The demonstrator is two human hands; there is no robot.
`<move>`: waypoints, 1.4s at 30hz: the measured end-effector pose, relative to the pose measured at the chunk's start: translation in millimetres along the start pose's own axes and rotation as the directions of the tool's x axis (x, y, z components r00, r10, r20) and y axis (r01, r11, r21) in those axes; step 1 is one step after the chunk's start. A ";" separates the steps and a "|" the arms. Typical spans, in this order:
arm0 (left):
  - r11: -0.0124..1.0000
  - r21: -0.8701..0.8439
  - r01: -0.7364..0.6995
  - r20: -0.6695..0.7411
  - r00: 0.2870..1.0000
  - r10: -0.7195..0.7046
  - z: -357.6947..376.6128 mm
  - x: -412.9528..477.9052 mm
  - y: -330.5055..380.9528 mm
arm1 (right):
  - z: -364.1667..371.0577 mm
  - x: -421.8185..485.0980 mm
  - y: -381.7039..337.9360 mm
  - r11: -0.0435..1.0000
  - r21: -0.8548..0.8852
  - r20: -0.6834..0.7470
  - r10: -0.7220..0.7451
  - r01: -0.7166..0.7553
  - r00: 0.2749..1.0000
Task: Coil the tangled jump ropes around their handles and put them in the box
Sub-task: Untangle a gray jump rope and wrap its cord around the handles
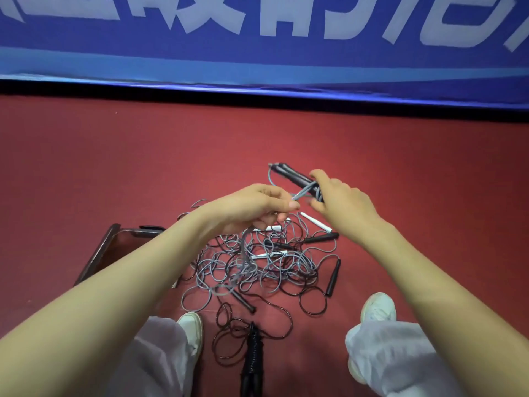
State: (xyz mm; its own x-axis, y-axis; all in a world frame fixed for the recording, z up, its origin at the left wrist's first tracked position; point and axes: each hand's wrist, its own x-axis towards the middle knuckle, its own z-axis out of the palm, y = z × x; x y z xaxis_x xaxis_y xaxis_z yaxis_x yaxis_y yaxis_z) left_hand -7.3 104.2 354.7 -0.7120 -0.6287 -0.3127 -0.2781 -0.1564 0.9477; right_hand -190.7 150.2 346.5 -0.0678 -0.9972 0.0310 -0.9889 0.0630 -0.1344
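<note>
Two handles [292,176] are gripped by the right hand [340,199] above the pile [272,265]; the left hand [249,208] pinches the grey cord [300,193]. Step: winding. Next: wrap cord under tension.

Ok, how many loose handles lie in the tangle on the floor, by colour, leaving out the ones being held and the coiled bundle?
White handles: 3
Black handles: 3
Total: 6
Plainly visible only; the tangle may hide more. Left out: held handles in the right hand; the left hand pinches grey rope.
</note>
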 end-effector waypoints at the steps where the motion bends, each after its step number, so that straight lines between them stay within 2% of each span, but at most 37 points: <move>1: 0.999 -0.041 0.019 0.012 1.000 -0.019 1.1 2.1 -1.1 | 0.1 0.3 -0.9 0.998 0.064 -0.049 0.004 -0.001 0.999; 5: 0.987 -0.163 0.011 0.006 1.000 -0.010 -0.4 4.3 -2.1 | -1.7 0.8 -5.2 0.946 0.320 -0.203 0.025 0.043 0.979; 8: 0.986 -0.151 -0.062 -0.093 0.994 0.049 2.4 3.1 -2.4 | -1.8 0.1 -10.8 0.904 0.425 -0.259 0.061 0.057 0.964; 12: 0.967 -0.139 -0.211 -0.271 0.948 0.168 12.8 6.2 -1.6 | -1.9 1.9 -14.3 0.897 0.441 -0.278 0.151 -0.014 0.949; 14: 0.956 -0.195 -0.219 -0.279 0.947 0.160 17.6 8.1 0.6 | -2.9 2.0 -13.6 0.901 0.432 -0.296 0.181 -0.038 0.938; 16: 0.961 -0.219 -0.167 -0.225 0.967 0.117 17.1 8.0 1.7 | -3.9 0.0 -14.4 0.873 0.488 -0.313 0.161 0.012 0.936; 19: 0.950 -0.253 -0.186 -0.264 0.957 0.117 8.3 8.8 -0.9 | -5.1 -1.4 -16.0 0.749 0.653 -0.246 0.064 0.116 0.967; 21: 0.933 -0.270 -0.238 -0.313 0.938 0.148 1.5 9.2 -4.4 | -5.7 -1.7 -15.7 0.601 0.785 -0.163 -0.034 0.150 0.986; 24: 0.927 -0.218 -0.306 -0.267 0.932 0.245 1.3 7.6 -4.1 | -9.2 -4.8 -16.2 0.416 0.900 -0.077 -0.148 0.133 0.986; 26: 0.924 -0.194 -0.330 -0.262 0.925 0.276 5.5 6.9 0.0 | -13.6 -9.4 -21.7 0.297 0.948 -0.082 -0.114 0.112 0.990; 29: 0.916 -0.146 -0.374 -0.278 0.904 0.325 9.8 7.0 3.3 | -14.0 -8.9 -29.3 0.140 0.983 -0.121 0.032 0.116 0.992; 31: 0.911 -0.145 -0.386 -0.273 0.901 0.339 10.5 5.7 3.8 | -11.9 -6.1 -31.0 0.127 0.986 -0.120 0.074 0.110 0.990; 34: 0.913 -0.111 -0.391 -0.235 0.903 0.358 11.1 2.0 3.6 | -13.1 -7.7 -32.5 0.074 0.993 -0.098 0.056 0.094 0.994; 37: 0.951 -0.068 -0.302 -0.101 0.950 0.295 0.2 0.1 -2.4 | -24.5 -11.4 -32.7 0.013 0.995 -0.100 0.045 0.099 0.994; 40: 0.967 0.081 -0.241 0.035 0.970 0.239 -20.4 -5.6 -10.0 | -37.3 -15.5 -28.5 0.019 0.997 -0.069 -0.031 0.070 0.997; 42: 0.969 0.119 -0.216 0.004 0.976 0.217 -29.3 -9.5 -11.3 | -40.5 -19.7 -25.3 0.092 0.996 -0.001 -0.151 0.015 0.989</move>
State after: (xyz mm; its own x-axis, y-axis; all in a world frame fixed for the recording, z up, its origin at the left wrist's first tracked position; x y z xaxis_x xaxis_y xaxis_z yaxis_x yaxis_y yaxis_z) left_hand 21.5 89.6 348.8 -0.7582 -0.6443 -0.1000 -0.1928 0.0751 0.9784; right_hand -169.7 169.9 389.5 0.0819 -0.9953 0.0521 0.0399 -0.0490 -0.9980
